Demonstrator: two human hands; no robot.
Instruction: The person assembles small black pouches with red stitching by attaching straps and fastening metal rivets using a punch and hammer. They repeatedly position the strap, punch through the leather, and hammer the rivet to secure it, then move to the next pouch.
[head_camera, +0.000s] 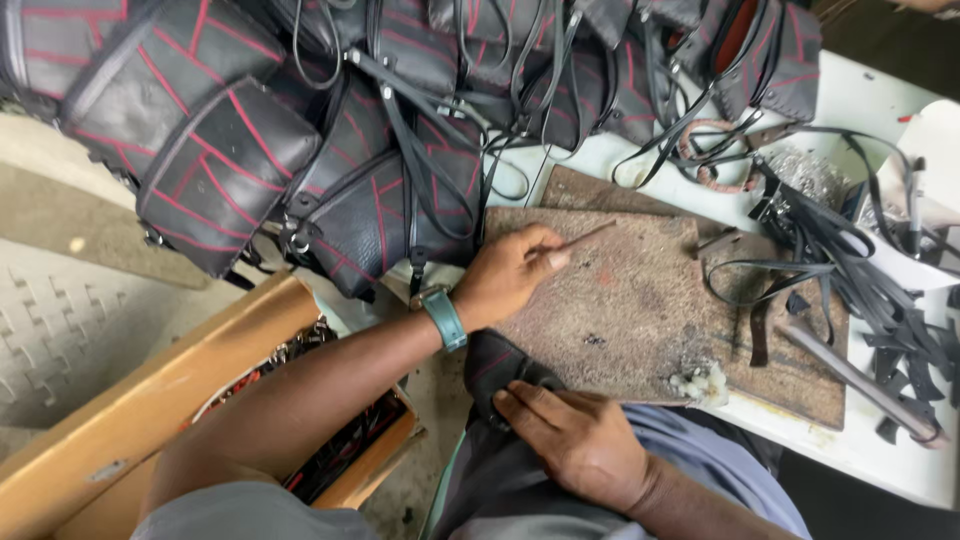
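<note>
Left hand (510, 272) stretched over worn brown board (640, 300), fingers pinching thin metal rod (588, 237) near board's far-left corner. Right hand (575, 440) flat, open, pressing black red-stitched piece (497, 362) in lap at board's near edge. Board's middle bare; black bags (300, 150) crowd far-left edge, straps (860, 270) right

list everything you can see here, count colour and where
bags: many, black with red stitch lines, heaped across the top
work board: one, brown, worn, on the white table
straps: a tangle, black, right of the board
hammer: one, grey, lying at the board's right end
thin tool: one, dark, pinched over the board
dark piece: one, black with a red line, at the board's near edge
box: one, cardboard, lower left
left hand: green watch on the wrist, fingers pinching the thin tool
right hand: resting on the dark piece
</note>
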